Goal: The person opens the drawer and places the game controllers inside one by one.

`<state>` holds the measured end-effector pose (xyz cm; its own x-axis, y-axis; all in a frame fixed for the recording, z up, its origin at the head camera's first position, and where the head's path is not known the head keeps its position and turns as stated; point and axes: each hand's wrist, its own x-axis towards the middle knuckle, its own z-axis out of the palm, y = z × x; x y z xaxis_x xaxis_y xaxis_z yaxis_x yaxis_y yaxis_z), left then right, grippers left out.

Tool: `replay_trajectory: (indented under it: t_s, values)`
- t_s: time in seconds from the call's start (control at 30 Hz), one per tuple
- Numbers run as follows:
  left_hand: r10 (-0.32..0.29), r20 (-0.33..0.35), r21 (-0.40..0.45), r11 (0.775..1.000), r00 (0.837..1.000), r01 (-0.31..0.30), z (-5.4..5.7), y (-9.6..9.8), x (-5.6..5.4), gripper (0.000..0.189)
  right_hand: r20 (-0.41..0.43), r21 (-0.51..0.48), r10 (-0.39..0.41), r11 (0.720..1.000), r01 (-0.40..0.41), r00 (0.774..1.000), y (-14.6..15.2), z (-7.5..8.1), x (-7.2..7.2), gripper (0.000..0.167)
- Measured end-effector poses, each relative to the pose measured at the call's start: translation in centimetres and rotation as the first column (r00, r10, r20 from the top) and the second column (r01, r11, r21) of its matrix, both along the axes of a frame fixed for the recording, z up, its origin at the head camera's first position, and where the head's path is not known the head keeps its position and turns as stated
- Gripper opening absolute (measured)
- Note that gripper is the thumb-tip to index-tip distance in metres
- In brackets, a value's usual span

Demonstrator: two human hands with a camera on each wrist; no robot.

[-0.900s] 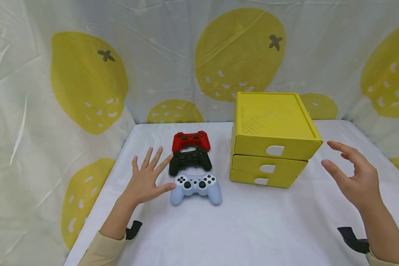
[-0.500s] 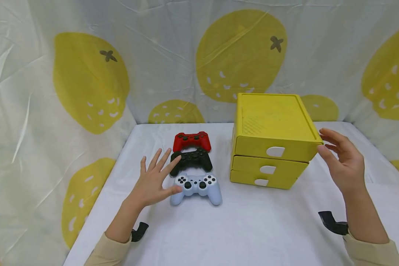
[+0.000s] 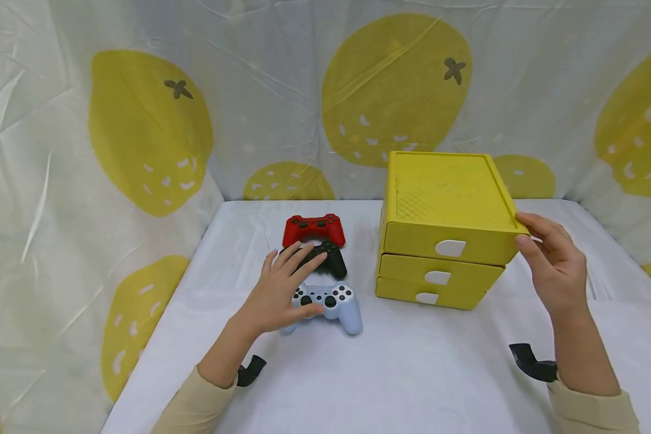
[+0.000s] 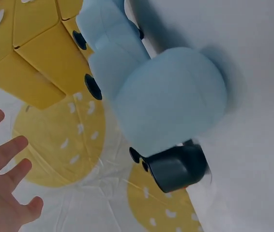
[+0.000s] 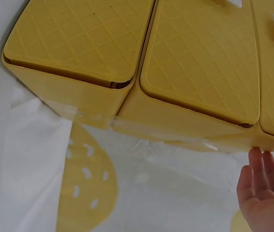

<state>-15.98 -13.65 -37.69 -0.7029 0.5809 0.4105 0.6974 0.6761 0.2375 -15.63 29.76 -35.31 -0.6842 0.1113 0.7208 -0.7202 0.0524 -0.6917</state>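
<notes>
My left hand (image 3: 275,296) hovers with spread fingers over the light blue game controller (image 3: 349,312) and the black game controller (image 3: 335,263), partly covering both in the head view. No contact with them is visible. Behind them lies a red game controller (image 3: 314,228). In the left wrist view the light blue controller (image 4: 171,101) looms close, apart from the fingers. My right hand (image 3: 560,274) touches the front right upper corner of a yellow three-drawer box (image 3: 447,190), thumb near the front and fingers at the side. The right wrist view shows fairly straight fingers (image 5: 260,176) against its side wall.
The drawers have white tabs (image 3: 450,248) and all look closed. A white cloth (image 3: 401,367) covers the table. Lemon-print curtains (image 3: 271,78) hang at the back and sides. Black straps (image 3: 531,363) sit at both wrists.
My right hand has moved left and come against the drawer box's corner. My left hand has shifted right, from beside the controllers to over them. The box and controllers stay in place.
</notes>
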Motion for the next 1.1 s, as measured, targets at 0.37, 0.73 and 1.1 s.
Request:
replay_trajectory:
  t_s: [0.37,0.73,1.1]
  values:
    - [-0.146,-0.142,0.119,0.979,0.979,0.164,0.0,4.0,-0.8,0.066,-0.007,-0.01,0.016,1.0,-0.016,1.0,0.2,-0.4,0.0,0.033]
    - [-0.278,-0.244,0.161,0.933,0.929,0.322,0.6,10.3,-1.7,0.047,0.001,-0.025,0.024,0.999,-0.024,1.0,0.1,-0.1,-0.3,0.032]
    - [-0.307,-0.129,0.323,0.886,0.943,0.333,1.6,15.8,-1.7,0.047,0.013,-0.017,-0.003,1.0,0.003,1.0,0.1,0.1,-0.1,0.03]
